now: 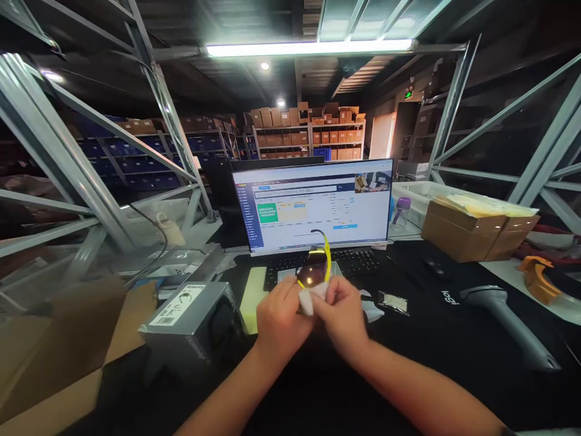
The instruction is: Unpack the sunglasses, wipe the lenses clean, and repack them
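Observation:
A pair of sunglasses (312, 274) with dark lenses and a yellow temple is up in front of the keyboard. My left hand (282, 310) closes around one side of the frame. With my right hand (341, 312) I pinch a white cloth (308, 300) against the glasses, its fingers bent and close to the left ones. The cloth and my fingers hide the near part of the glasses. Just right of my hands lies a small clear packet (394, 303). To the left, a grey box (188, 318) with a white label stands beside a pale yellow block (253, 300).
A monitor (313, 209) stands behind the keyboard (361, 261). On the right are a barcode scanner (511, 321), a mouse (434, 268), cardboard boxes (463, 233) and an orange tape dispenser (540, 281). An open carton (68, 357) sits at the left.

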`<state>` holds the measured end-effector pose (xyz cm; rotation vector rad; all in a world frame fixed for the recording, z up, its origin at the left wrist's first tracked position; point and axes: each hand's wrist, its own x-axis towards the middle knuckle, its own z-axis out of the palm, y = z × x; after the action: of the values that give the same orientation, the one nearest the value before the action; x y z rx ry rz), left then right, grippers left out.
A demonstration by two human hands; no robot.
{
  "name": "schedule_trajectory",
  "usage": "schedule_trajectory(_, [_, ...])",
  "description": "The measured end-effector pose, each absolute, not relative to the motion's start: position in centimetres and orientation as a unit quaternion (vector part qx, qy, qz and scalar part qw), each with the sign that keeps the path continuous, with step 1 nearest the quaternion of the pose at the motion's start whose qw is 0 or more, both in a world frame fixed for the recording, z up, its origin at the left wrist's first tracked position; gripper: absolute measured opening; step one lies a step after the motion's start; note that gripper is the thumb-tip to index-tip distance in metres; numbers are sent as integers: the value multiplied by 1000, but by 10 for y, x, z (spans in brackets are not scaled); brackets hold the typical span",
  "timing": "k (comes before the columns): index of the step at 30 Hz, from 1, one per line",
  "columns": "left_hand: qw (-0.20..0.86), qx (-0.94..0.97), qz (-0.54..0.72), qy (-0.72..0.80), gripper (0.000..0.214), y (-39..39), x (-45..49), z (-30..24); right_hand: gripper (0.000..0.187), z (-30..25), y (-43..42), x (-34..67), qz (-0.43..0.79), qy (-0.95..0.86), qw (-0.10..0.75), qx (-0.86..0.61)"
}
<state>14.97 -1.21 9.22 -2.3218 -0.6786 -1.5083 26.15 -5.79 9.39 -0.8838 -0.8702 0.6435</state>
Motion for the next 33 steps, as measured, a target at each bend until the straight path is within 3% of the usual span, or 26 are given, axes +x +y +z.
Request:
schedule_trajectory(3, [123, -809, -526, -231, 8, -11, 148, 98, 41, 94, -59, 262, 285, -409, 752, -431])
schedule_trajectory(8, [66, -878, -456, -126, 7, -7, 142, 114, 50, 118, -51, 302, 463, -308, 764, -328])
schedule_trajectory(14, [26, -910, -377, -173, 29, 8, 124, 124, 46, 126, -44, 348, 510, -387, 664, -386])
schedule_trajectory(16, [20, -909, -361, -207, 27, 12, 117, 126, 45, 131, -52, 368, 437, -476, 619, -446])
schedule_trajectory(20, [43, -924, -329, -192, 30, 14, 111, 128, 42, 146, -78, 393, 123, -632, 512, -569])
schedule_trajectory(22, [57, -933, -316, -164, 32, 11, 113, 127, 41, 151, -88, 389, 44, -672, 456, -582])
schedule_trajectory(28, [128, -936, -304, -119, 28, 1, 122, 123, 39, 145, -86, 341, 86, -772, 308, -550])
schedule_trajectory(33, [230, -921, -301, -92, 12, 5, 130, 112, 40, 125, -71, 315, 81, -748, 326, -573])
